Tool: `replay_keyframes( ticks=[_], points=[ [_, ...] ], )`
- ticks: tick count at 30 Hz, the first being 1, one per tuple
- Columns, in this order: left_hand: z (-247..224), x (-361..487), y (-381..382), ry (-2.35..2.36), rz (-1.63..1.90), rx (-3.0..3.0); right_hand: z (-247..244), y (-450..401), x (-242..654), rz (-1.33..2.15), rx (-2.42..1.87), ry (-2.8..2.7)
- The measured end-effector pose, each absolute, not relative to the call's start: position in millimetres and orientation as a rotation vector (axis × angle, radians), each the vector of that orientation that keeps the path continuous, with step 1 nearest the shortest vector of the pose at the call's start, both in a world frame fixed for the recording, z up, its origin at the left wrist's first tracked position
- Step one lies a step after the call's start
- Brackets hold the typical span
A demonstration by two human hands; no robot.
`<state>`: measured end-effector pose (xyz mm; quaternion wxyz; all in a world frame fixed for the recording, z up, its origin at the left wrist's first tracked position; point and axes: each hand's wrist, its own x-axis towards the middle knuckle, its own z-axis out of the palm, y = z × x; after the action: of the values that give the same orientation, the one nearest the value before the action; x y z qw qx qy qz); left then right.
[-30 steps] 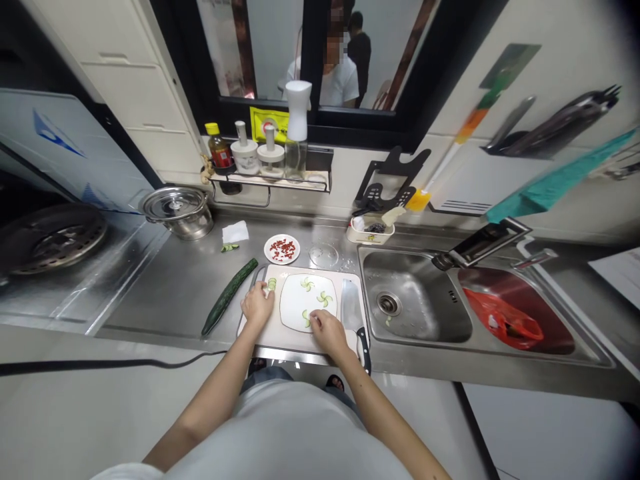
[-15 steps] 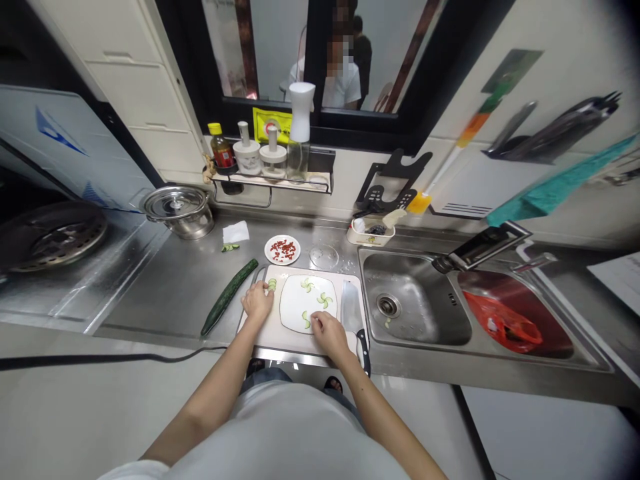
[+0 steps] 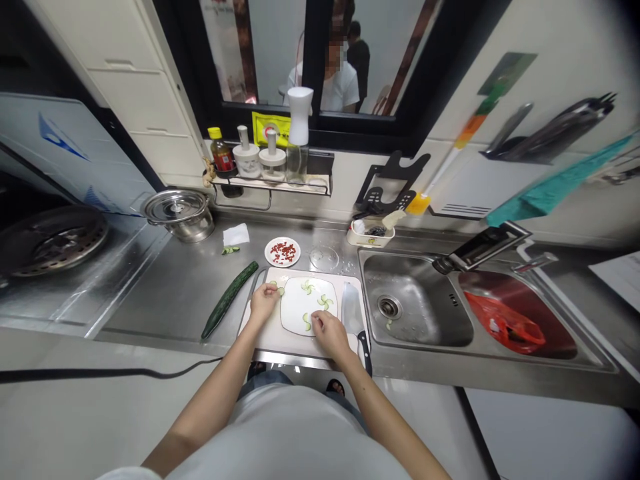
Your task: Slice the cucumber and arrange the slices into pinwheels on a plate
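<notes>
A white square plate [image 3: 295,303] lies on a pale cutting board [image 3: 273,337]. Curved cucumber slices [image 3: 325,302] form small pinwheels on the plate. My left hand [image 3: 263,305] is closed at the plate's left edge, its fingertips pinching a cucumber slice [image 3: 281,291]. Over the plate's lower right, my right hand [image 3: 329,333] is closed in a pinch beside a few slices [image 3: 307,323]; whatever is between its fingertips is too small to make out. A kitchen knife [image 3: 351,307] with a black handle rests along the board's right side.
Left of the board lies a whole cucumber [image 3: 230,300]. Behind it stand a small plate of red pieces [image 3: 283,252] and a lidded steel pot [image 3: 180,213]. To the right is a double sink [image 3: 417,300] with a red plastic bag [image 3: 505,327]. A person [image 3: 343,87] shows beyond the window.
My left hand has lifted from the slices at the board's left and moved slightly right, now with a cucumber slice at its fingertips. My right hand has stayed almost in place.
</notes>
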<state>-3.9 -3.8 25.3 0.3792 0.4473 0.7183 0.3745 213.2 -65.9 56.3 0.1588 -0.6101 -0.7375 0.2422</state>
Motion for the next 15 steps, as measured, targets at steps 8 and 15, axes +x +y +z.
replay_keyframes(
  ticks=[8,15],
  points=[
    [67,12,-13,1.484,1.097,1.007,82,-46,211,0.753,-1.637,-1.861],
    [101,27,-21,1.308,1.049,1.085,104,-30,201,0.911,-1.436,-1.628]
  ],
)
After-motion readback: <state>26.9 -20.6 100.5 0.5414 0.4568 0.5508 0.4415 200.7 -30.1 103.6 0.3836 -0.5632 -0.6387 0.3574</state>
